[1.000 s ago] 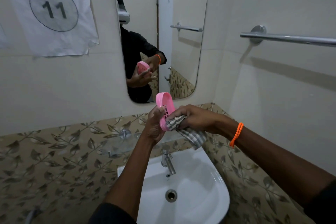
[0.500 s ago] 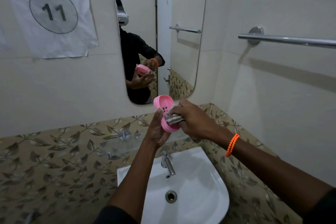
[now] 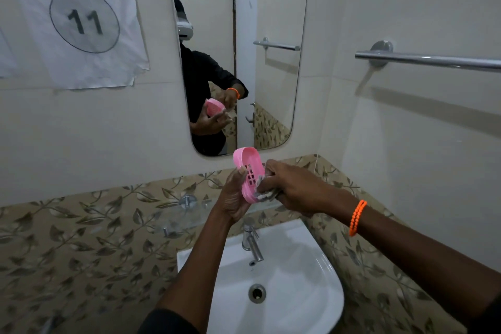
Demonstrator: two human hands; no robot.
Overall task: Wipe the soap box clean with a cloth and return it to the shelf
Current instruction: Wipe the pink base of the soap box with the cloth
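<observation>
While the left hand [image 3: 233, 198] grips the pink soap box [image 3: 249, 173] tilted above the washbasin [image 3: 320, 279] and the right hand [image 3: 290, 187] pinches the bunched cloth [image 3: 261, 194] into its lower end, hard rubbing could lever it loose into the basin.

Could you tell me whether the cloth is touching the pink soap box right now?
Touching. The head view shows the right hand pressing the bunched cloth against the soap box, which the left hand holds upright, with no gap visible.
</observation>
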